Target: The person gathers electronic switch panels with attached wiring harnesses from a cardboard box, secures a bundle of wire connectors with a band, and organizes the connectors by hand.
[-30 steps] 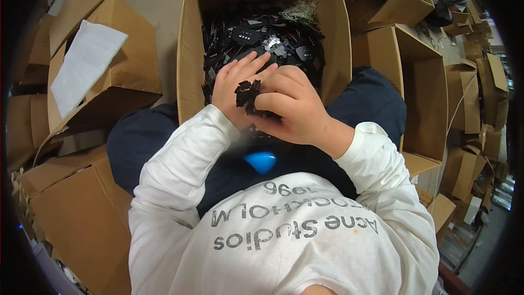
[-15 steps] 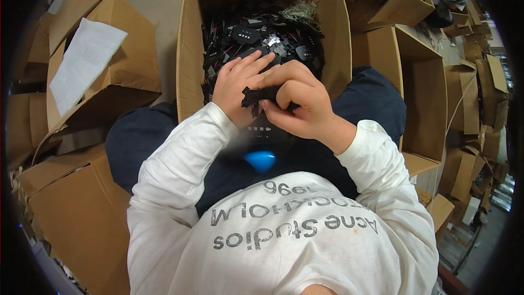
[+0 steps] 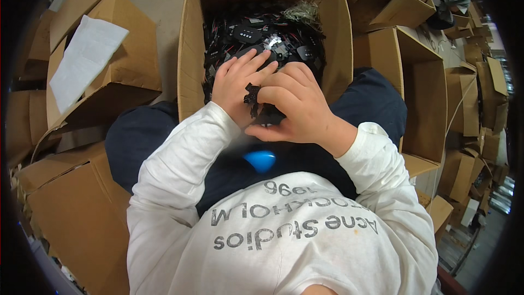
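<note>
Half a second on, the right hand (image 3: 299, 102) has dropped its thumb away from the jagged black piece (image 3: 251, 95), fingers curled above, which suggests regripping; whether it still has hold cannot be told. That piece sits between both hands, near the carton (image 3: 188, 49) of black parts (image 3: 245, 35); the left hand (image 3: 237, 84) spreads its fingers, any hold hidden underneath.

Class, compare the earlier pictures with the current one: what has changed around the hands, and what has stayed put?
Since half a second ago, the right hand's thumb has swung off the visible black piece toward the body, and a curled finger has moved left over it. Less of the piece shows; any remaining grip is hidden. The left hand and box look unchanged.
</note>
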{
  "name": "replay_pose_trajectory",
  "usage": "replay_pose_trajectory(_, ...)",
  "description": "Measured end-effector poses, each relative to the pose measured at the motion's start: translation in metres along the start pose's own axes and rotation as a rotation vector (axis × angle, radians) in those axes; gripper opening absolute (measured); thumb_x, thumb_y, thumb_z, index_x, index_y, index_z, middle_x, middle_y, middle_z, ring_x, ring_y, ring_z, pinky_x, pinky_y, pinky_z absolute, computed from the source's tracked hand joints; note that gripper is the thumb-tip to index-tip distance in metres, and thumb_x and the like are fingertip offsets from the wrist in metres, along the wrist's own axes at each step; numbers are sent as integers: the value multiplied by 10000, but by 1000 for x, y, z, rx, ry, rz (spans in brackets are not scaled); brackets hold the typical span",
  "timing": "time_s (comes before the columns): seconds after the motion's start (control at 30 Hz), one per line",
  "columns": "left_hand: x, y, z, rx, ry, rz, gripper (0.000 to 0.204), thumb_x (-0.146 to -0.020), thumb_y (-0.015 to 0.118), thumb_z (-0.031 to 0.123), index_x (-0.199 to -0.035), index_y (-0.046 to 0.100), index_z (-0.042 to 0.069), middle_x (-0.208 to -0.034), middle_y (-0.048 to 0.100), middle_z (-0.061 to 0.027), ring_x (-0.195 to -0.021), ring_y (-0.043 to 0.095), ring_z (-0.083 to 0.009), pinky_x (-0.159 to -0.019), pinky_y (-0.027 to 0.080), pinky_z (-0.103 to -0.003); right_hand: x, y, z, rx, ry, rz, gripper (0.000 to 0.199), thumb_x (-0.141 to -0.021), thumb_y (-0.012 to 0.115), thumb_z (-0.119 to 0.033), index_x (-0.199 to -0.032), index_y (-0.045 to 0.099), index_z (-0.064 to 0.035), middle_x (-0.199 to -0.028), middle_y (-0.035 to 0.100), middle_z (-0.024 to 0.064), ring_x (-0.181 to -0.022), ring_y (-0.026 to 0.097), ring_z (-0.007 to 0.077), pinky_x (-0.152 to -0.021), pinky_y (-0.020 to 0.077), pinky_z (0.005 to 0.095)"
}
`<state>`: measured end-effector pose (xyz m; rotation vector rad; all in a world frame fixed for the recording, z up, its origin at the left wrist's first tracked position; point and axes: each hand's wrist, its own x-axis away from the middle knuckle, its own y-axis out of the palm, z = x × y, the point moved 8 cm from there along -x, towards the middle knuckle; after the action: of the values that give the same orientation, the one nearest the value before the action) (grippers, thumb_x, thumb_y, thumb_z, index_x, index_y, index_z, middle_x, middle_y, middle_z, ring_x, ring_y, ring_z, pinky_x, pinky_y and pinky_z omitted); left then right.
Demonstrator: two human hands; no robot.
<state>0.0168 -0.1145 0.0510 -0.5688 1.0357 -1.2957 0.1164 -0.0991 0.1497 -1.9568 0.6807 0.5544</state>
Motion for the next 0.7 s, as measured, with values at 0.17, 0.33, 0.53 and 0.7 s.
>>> replay_pose_trajectory(0.17, -2, -1, -3, 2, -23, 9, 592, -836, 644, 271, -1419, 578, 198, -1524, 495, -59, -1439, 405, -284, -1166, 271, -477, 2, 3, 7, 89, 22, 33, 327, -656, 841, -131, -902, 626, -116, -966, 630, 49, -868, 560, 286, -820, 447, 395)
replay_pose_trajectory(0.33, -4, 3, -6, -44, -33, 12, 584, -841, 599, 308, -1418, 592, 217, -1504, 520, -92, -1411, 445, -319, -1155, 295, -497, 3, 0, 9, 41, -21, 52, 315, -626, 823, -60, -795, 562, -105, -963, 637, 52, -851, 584, 278, -793, 457, 393)
replay_pose_trajectory(0.53, -2, -3, -3, -48, -32, 32, 585, -841, 613, 275, -1424, 584, 223, -1508, 514, -85, -1412, 442, -303, -1158, 294, -490, 7, 1, 15, 17, 21, 61, 255, -676, 785, -73, -802, 565, -102, -987, 635, 38, -889, 609, 276, -808, 470, 399)
replay_pose_trajectory(0.7, 0, 4, -4, -150, -71, -10, 590, -832, 647, 281, -1415, 579, 219, -1514, 506, -66, -1418, 430, -284, -1154, 292, -481, 8, 4, 14, 8, 85, 62, 352, -627, 795, -12, -838, 530, -109, -927, 635, 34, -831, 592, 258, -833, 446, 385)
